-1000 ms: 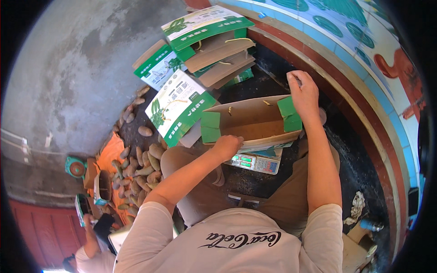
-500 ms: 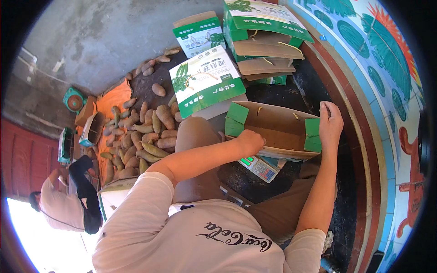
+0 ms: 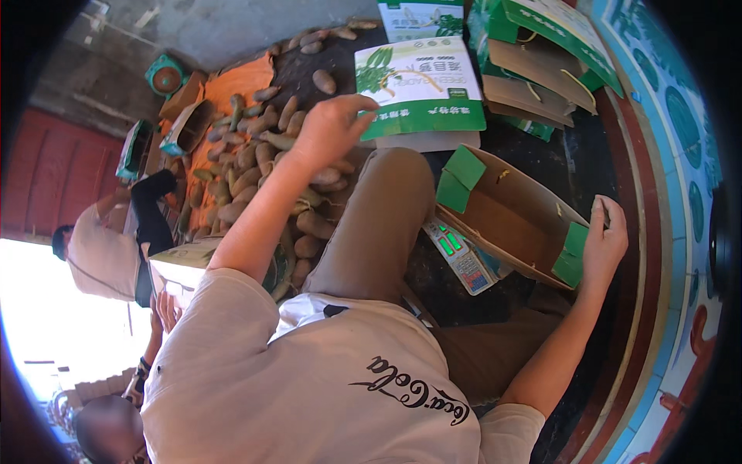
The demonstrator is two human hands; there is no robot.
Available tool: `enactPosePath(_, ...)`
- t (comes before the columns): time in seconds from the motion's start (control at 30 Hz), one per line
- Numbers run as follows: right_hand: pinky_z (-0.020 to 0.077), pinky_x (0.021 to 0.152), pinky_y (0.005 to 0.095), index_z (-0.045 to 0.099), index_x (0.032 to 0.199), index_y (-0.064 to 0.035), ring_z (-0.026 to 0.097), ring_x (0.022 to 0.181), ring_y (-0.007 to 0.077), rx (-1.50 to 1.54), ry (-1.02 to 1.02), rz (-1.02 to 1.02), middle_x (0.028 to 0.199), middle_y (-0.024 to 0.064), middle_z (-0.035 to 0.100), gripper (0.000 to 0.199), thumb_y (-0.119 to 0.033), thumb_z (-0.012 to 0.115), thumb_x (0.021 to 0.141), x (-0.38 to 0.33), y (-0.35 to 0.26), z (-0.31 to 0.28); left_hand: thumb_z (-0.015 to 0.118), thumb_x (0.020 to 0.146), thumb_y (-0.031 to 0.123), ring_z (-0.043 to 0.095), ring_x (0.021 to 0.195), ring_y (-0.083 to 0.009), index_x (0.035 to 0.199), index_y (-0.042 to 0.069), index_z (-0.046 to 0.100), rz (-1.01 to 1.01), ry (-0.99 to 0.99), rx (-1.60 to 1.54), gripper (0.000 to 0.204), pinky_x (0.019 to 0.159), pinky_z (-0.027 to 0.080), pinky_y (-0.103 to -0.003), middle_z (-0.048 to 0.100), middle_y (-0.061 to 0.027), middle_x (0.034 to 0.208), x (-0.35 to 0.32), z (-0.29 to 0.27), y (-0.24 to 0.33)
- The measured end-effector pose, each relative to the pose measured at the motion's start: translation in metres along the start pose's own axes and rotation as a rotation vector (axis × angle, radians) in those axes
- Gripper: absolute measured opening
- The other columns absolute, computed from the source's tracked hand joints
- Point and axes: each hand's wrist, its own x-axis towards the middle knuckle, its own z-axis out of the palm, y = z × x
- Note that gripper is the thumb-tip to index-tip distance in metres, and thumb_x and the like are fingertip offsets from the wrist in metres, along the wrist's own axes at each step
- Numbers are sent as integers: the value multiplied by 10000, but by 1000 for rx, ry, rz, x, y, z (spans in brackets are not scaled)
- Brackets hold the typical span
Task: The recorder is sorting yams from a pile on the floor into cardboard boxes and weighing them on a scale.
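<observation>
Fingers of the left hand (image 3: 328, 127) spread loose, grip released, above the heap of brown tubers (image 3: 255, 166) at far left. Right hand (image 3: 604, 243) grasps the right rim of the open cardboard box (image 3: 510, 216), which rests on a scale (image 3: 464, 259).

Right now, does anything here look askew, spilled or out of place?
The open brown box sits tilted on a small scale, steadied only by the right hand at its far flap. The left hand hovers over the loose tubers heaped on the ground. Nothing looks damaged.
</observation>
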Motion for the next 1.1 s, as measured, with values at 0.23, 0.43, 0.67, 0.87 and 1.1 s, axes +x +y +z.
enactPosePath(0.23,443,788,307,601,952,9,593,873,220,-22,-77,-39,927,114,614,188,-143,522,873,-2,-17,11,609,790,247,623,841,-272,1003,89,630,-555,-396,257,266,722,485,-377,643,-118,929,-89,19,-109)
enactPosePath(0.43,442,800,310,599,956,7,595,896,232,-38,-148,-46,954,126,619,191,-145,516,877,-2,-11,16,611,761,343,583,974,-289,1023,144,630,-708,-755,319,330,825,466,-394,621,-121,1026,-164,63,-157)
enactPosePath(0.67,444,792,313,597,963,6,600,880,246,-90,-244,-57,942,136,622,192,-146,516,878,-4,-19,26,651,724,380,544,1054,-297,1209,202,525,-914,-1084,367,532,886,437,-392,585,-101,1132,-252,91,-180)
enactPosePath(0.87,446,779,315,595,962,6,600,871,251,-113,-295,-61,938,135,620,192,-148,518,878,-6,-22,36,689,679,434,504,1119,-289,1308,121,394,-923,-1123,159,761,925,418,-384,533,-132,1210,-312,114,-167)
enactPosePath(1.1,449,768,320,595,952,2,599,859,257,-153,-351,-64,926,133,618,177,-139,526,872,-9,-16,49,680,703,331,508,1117,-295,1308,118,383,-915,-1012,4,706,941,404,-372,518,-152,1218,-286,153,-145)
